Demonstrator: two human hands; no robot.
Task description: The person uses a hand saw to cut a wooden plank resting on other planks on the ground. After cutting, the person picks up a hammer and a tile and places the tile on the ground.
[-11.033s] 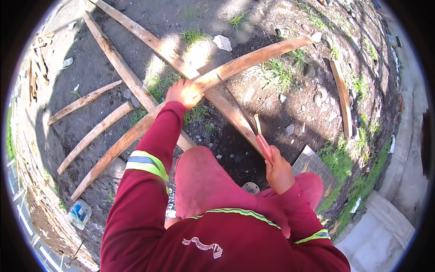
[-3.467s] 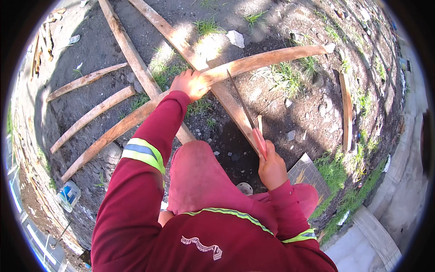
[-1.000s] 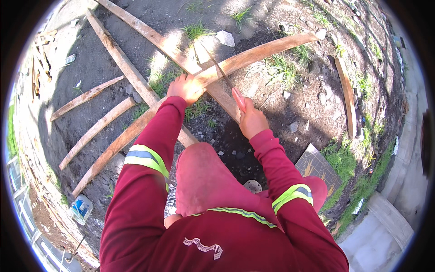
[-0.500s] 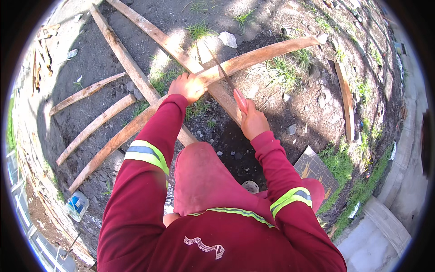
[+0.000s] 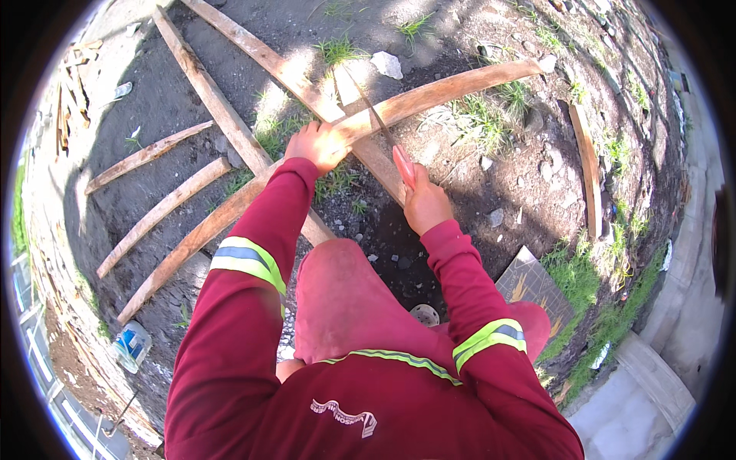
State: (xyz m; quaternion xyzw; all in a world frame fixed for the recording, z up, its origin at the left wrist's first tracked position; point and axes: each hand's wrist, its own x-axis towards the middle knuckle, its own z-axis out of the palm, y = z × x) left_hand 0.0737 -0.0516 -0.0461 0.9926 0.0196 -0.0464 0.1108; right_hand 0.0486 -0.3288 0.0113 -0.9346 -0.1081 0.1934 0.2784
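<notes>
A long wooden board (image 5: 452, 88) runs from the lower left to the upper right, lying across two other timbers. My left hand (image 5: 318, 146) grips the board near its middle, close to where it crosses the upper timber (image 5: 253, 52). In my right hand (image 5: 427, 205) is a handsaw (image 5: 380, 123), held by its reddish handle. The thin blade lies across the board just right of my left hand and points up and left. How deep the blade sits in the wood cannot be made out. The second supporting timber (image 5: 205, 90) passes under the board nearer my left forearm.
Two shorter wood pieces (image 5: 165, 195) lie on the ground at left, and another strip (image 5: 586, 169) at right. A white stone (image 5: 386, 65) is beyond the blade. A dark patterned panel (image 5: 537, 284) rests by my right knee. A clear plastic container (image 5: 132, 345) stands lower left.
My right hand and the saw have shifted slightly to the left along the blade's line. My left hand and the board stay in place.
</notes>
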